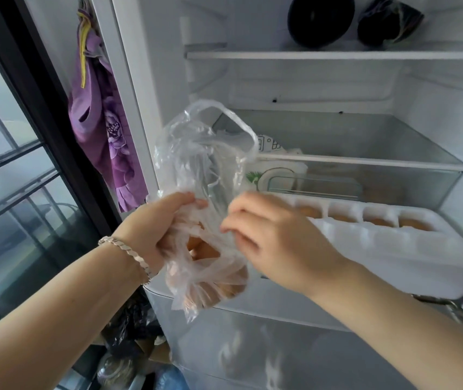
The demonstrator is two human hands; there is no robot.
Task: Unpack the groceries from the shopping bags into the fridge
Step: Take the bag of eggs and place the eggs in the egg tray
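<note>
My left hand (pixel 162 229) grips the bag (pixel 205 153) of eggs (pixel 205 251) before the open fridge (pixel 337 130). My right hand (pixel 275 240) curls at the plastic, too blurred to tell if it pinches. The tray (pixel 393 249) has its back row filled and front cups bare, so I'd say midway.
</note>
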